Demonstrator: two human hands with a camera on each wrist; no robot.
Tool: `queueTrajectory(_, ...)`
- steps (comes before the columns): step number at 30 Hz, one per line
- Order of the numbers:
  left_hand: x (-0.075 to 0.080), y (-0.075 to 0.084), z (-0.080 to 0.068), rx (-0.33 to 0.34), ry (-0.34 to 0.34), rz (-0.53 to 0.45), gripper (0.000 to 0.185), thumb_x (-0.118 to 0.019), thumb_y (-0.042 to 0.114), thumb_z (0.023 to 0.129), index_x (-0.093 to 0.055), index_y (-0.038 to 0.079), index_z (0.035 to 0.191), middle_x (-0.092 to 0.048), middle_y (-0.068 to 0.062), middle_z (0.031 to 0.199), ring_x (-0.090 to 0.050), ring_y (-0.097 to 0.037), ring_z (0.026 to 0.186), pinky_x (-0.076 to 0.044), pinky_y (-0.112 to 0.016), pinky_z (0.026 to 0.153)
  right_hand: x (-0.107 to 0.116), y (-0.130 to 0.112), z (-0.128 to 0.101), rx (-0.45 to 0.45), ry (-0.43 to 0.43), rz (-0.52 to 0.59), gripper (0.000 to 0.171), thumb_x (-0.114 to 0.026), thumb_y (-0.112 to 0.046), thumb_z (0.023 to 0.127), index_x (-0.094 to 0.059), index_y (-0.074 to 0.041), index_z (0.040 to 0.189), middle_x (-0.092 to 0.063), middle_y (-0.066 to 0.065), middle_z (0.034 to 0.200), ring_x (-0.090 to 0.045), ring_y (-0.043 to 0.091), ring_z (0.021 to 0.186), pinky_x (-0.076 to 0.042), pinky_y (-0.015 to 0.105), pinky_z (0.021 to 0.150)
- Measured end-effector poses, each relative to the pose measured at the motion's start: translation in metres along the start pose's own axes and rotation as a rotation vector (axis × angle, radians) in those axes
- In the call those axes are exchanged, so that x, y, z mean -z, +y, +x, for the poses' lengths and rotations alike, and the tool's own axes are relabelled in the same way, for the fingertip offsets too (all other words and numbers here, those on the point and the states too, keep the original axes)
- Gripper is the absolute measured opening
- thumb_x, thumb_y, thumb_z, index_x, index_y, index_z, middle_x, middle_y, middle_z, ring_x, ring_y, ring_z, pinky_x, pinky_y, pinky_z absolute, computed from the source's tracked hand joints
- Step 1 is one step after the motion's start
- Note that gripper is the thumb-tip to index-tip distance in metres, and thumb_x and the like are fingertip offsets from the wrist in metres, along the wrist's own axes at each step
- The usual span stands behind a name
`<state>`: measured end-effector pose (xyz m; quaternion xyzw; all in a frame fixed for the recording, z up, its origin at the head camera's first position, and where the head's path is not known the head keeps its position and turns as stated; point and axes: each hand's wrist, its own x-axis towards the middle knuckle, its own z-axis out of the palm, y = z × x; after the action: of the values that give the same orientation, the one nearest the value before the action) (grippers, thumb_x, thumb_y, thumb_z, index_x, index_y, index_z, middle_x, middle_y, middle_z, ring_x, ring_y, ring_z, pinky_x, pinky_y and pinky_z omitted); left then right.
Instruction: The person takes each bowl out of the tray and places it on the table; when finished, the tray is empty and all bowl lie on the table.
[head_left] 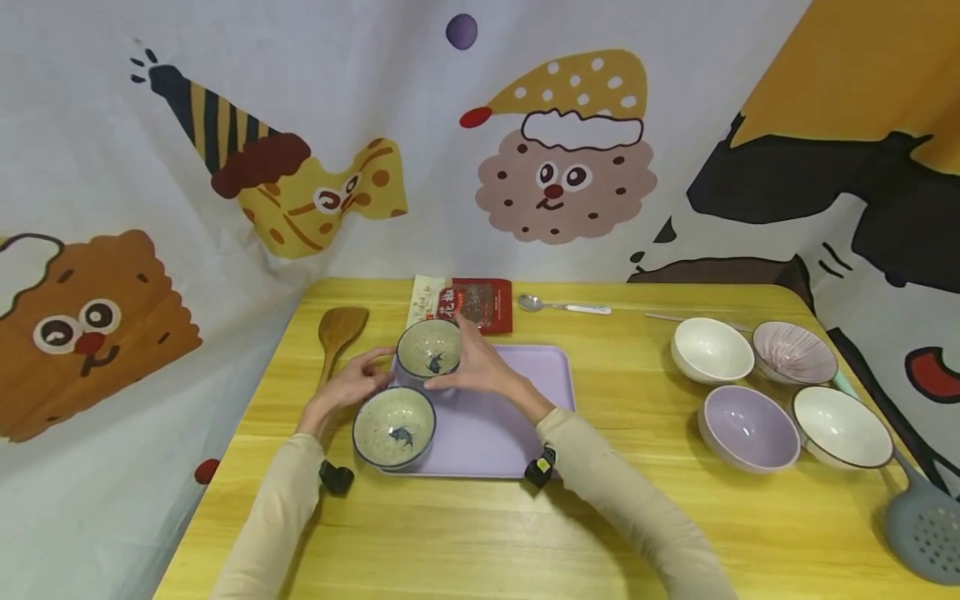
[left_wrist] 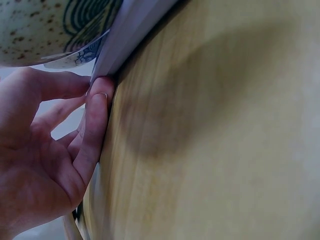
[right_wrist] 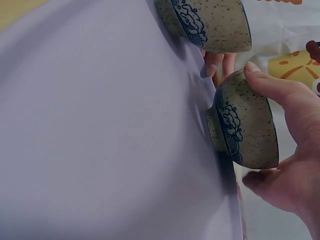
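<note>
The sleeves of the person come in from the lower edge, and just past them a speckled bowl (head_left: 394, 427) stands on the near left corner of the lilac tray (head_left: 495, 433). A second speckled bowl (head_left: 429, 351) sits upright at the far left corner of the tray, its mouth facing up. It is round, so it has no long axis. It is cream with brown specks, a dark blue rim, a blue fish inside and a blue flower pattern outside. The right hand (head_left: 480, 367) grips this far bowl, thumb and fingers curled round its wall. The left hand (head_left: 352, 385) rests relaxed against the tray's left edge, its fingertips touching it.
</note>
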<state>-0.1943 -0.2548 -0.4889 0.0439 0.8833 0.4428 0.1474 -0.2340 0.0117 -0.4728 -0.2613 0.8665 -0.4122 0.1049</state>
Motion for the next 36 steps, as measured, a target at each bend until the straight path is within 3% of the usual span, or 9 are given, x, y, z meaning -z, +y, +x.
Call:
queueTrajectory(7,0.0,0.0,0.001,-0.003,-0.003,-0.002,0.058,-0.06,0.016,0.099,-0.042,0.006,0.153,-0.066,-0.015,0.092,-0.058,-0.015,0.075,-0.049,-0.028,0.066,0.0,0.001,0.004,0.011,-0.011,0.032,0.132,-0.094,-0.043,0.067,-0.012,0.001,0.161,-0.025,0.025,0.164,-0.028,0.04,0.151,-0.027,0.056,0.121)
queueTrajectory(15,0.0,-0.001,0.0,0.001,-0.009,0.007,0.057,-0.058,0.015,0.1,-0.042,0.008,0.154,-0.064,-0.012,0.091,-0.057,-0.016,0.076,-0.048,-0.028,0.067,-0.001,0.007,0.004,0.032,0.044,0.043,0.125,-0.096,-0.045,0.062,-0.028,0.0,0.157,-0.043,0.02,0.154,-0.044,0.036,0.141,-0.037,0.055,0.116)
queueTrajectory(25,0.002,-0.002,0.002,-0.024,-0.007,-0.004,0.055,-0.058,0.012,0.1,-0.044,0.009,0.153,-0.063,-0.009,0.086,-0.056,-0.016,0.073,-0.048,-0.026,0.063,0.005,0.017,-0.006,0.021,0.179,0.099,0.12,-0.098,-0.041,0.06,-0.035,-0.003,0.155,-0.048,0.017,0.151,-0.049,0.033,0.138,-0.041,0.053,0.114)
queueTrajectory(36,0.002,-0.003,0.001,-0.011,-0.009,-0.016,0.055,-0.06,0.016,0.1,-0.044,0.01,0.153,-0.066,-0.013,0.092,-0.059,-0.016,0.076,-0.051,-0.03,0.068,0.031,0.024,-0.023,-0.046,0.287,0.153,0.121,-0.097,-0.043,0.06,-0.033,-0.011,0.157,-0.047,0.016,0.152,-0.046,0.034,0.14,-0.039,0.056,0.114)
